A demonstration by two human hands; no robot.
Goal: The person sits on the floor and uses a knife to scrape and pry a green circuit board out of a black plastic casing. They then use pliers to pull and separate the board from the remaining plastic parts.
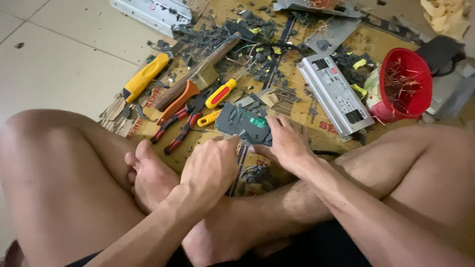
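I sit cross-legged on the floor over a sheet of cardboard (297,106). Both hands grip a dark circuit board (245,126) with green parts, low over the cardboard. My left hand (210,168) pinches its near left edge with closed fingers. My right hand (286,143) clasps its right side. Red-handled pliers (180,129) and a red-and-yellow screwdriver (221,94) lie just left of the board.
A hammer (198,74) and a yellow-handled tool (144,76) lie at the left among dark broken debris (222,34). A silver metal box (334,94) lies to the right, beside a red bowl (408,84) of copper wire. Tiled floor (64,49) spreads left.
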